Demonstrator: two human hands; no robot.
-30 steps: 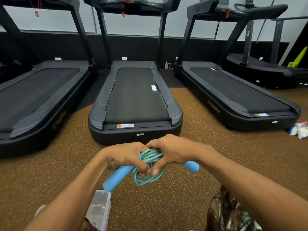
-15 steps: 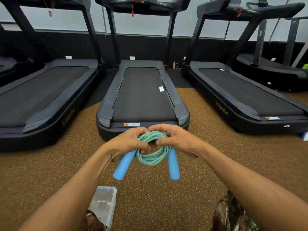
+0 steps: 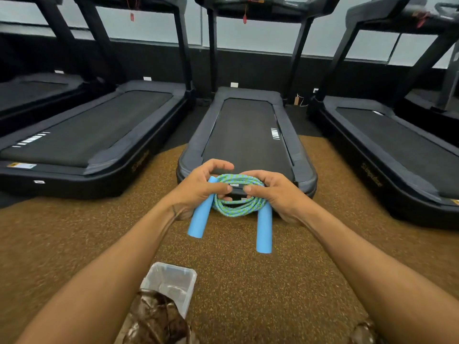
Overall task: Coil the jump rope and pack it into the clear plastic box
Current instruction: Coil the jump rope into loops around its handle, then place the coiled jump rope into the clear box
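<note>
Both hands hold the coiled jump rope [image 3: 236, 209] above the speckled floor [image 3: 248, 294], before the middle treadmill [image 3: 248, 135]. The left hand [image 3: 198, 192] curls its fingers round the coil and one blue handle [image 3: 200, 217]; the right hand [image 3: 273, 192] pinches the coil's other side, the second handle [image 3: 264, 232] hanging down. The clear plastic box [image 3: 171, 279] sits open below, near the left forearm
</note>
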